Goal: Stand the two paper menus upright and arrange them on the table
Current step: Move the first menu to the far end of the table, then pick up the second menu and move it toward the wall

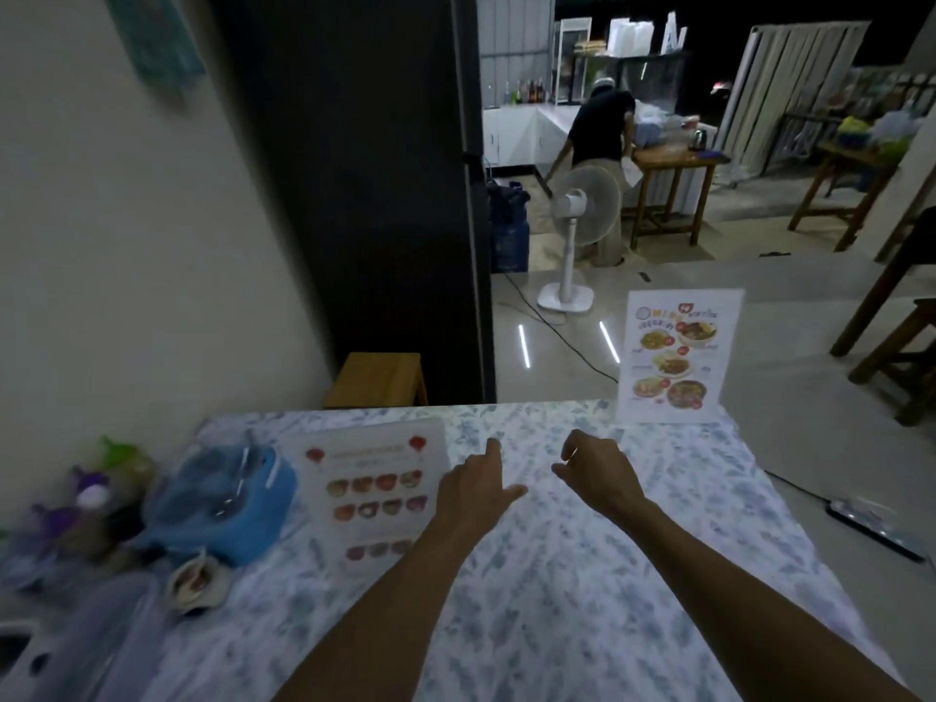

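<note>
One paper menu (676, 354) with food pictures stands upright at the table's far right edge. A second menu (367, 494) with rows of dish photos lies flat on the floral tablecloth (582, 575), left of centre. My left hand (473, 486) hovers just right of the flat menu, fingers spread, holding nothing. My right hand (597, 466) floats over the cloth below the standing menu, fingers loosely curled and apart, empty.
A blue container (228, 499) with utensils, a small bowl (195, 582) and blurred purple and green items (86, 499) crowd the table's left side. Beyond the table are a white pedestal fan (577, 235), a wooden stool (377, 380), wooden tables and a person bent over a counter.
</note>
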Demonstrator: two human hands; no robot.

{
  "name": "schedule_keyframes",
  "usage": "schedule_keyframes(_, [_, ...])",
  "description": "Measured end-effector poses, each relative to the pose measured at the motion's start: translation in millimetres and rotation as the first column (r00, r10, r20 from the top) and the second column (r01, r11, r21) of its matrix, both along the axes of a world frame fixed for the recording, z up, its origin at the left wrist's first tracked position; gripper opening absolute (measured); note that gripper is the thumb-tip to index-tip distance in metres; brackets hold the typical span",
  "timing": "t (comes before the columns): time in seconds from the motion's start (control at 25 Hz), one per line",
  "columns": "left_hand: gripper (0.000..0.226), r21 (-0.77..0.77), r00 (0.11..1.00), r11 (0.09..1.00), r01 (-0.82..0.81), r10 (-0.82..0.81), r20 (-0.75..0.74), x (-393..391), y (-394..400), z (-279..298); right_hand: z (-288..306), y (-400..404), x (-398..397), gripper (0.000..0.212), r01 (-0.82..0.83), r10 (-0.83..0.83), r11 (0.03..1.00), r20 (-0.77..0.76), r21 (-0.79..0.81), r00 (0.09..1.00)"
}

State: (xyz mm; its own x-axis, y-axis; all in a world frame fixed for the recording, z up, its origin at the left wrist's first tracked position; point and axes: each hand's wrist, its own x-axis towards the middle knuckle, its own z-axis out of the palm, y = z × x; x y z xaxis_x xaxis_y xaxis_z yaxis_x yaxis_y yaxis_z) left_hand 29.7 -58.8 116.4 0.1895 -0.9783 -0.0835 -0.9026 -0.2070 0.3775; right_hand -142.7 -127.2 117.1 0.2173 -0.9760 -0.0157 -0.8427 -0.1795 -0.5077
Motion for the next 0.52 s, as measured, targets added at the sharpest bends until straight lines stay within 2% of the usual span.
schedule_keyframes(0.2, [0.050,-0.041,1.000,0.999,0.007,-0.006,0.011,68,80,3,-1,55,60,0.029,-0.041,0.040,0.998,0.007,0.037,0.999])
schedule_keyframes(0.52, [0.040,-0.002,0.990,0.992,-0.126,0.126,0.068,174,144,-8,-23,76,117,0.047,-0.128,0.134,0.983,-0.037,0.135,0.990])
